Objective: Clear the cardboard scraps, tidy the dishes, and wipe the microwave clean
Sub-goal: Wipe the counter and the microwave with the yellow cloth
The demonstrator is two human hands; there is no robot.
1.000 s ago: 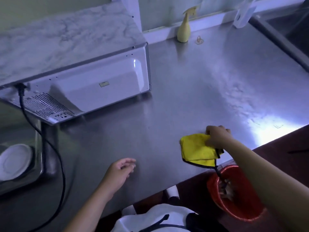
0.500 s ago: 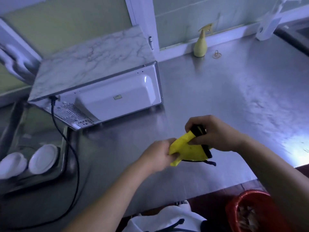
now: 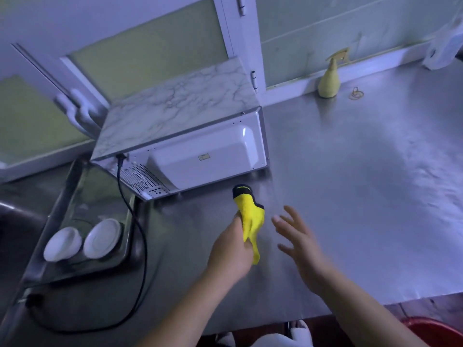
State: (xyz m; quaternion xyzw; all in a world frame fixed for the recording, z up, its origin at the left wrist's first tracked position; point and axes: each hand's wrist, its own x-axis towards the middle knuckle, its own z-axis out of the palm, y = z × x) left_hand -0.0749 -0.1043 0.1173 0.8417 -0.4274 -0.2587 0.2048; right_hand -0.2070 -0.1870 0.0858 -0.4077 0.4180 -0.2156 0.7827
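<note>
Left hand (image 3: pixel 233 249) fisted round the yellow cloth (image 3: pixel 250 216): bunched, bright yellow, its black-trimmed end poking up away from me, a thin tail hanging below my fingers. Right hand (image 3: pixel 298 236) just right of it, fingers straight and spread, holding nothing, apart from the cloth. Both over the steel counter (image 3: pixel 350 196). Just beyond the cloth, the microwave (image 3: pixel 200 156), back toward me: white rear panel, vent grille lower left, black cord (image 3: pixel 140 236) attached, marble-pattern top. Left: two white dishes (image 3: pixel 101 238). Far right: yellow spray bottle (image 3: pixel 328 83).
</note>
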